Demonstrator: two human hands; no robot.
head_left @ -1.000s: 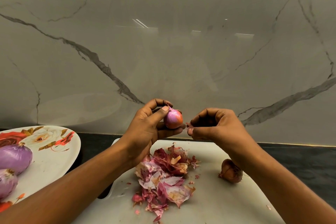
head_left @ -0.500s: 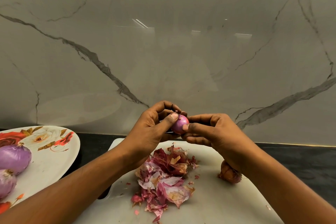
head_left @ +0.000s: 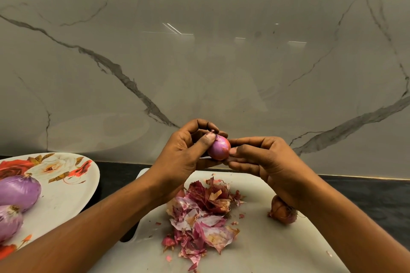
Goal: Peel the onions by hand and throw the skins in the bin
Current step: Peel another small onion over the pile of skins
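I count four onions: one small onion [head_left: 218, 148] held up, one unpeeled onion [head_left: 281, 210], and two peeled onions [head_left: 18, 191] [head_left: 8, 221]. One plate [head_left: 66, 195], one cutting board [head_left: 266, 246], one heap of skins [head_left: 204, 213]. Two hands: left hand [head_left: 184, 157], right hand [head_left: 266, 159].

Held onion [head_left: 218, 148] glossy pink-purple; skins [head_left: 200, 217] maroon, pink, white; board [head_left: 261, 248] white; plate [head_left: 66, 193] white, red-orange floral; wall [head_left: 199, 62] grey-veined marble.

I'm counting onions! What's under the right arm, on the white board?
A small brown onion with its skin on sits on the white board. The right arm covers its top part, so its whole shape cannot be seen.
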